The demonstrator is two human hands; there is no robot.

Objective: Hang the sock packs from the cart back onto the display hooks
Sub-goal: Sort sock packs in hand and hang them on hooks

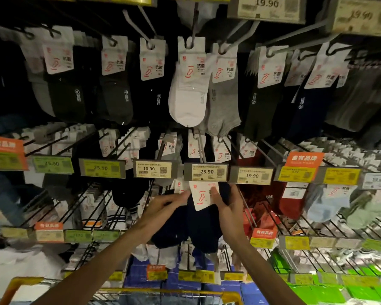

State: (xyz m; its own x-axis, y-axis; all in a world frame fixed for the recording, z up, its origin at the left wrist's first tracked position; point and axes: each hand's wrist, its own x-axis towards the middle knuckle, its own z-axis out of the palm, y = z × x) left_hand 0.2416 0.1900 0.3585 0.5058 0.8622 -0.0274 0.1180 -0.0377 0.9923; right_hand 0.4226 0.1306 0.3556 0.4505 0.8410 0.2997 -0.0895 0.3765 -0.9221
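1. The cart rim is noted nearest.
2. The navy sock pack is pinched at its card by the left hand and right hand. Its long axis is upright, card uppermost.
3. It is held just beneath the 25.90 price tag.

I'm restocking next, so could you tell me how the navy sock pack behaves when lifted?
Probably floppy: the navy sock pack droops below its white card. The card looks flat, so likely stiffer. Small fabric socks, probably light.
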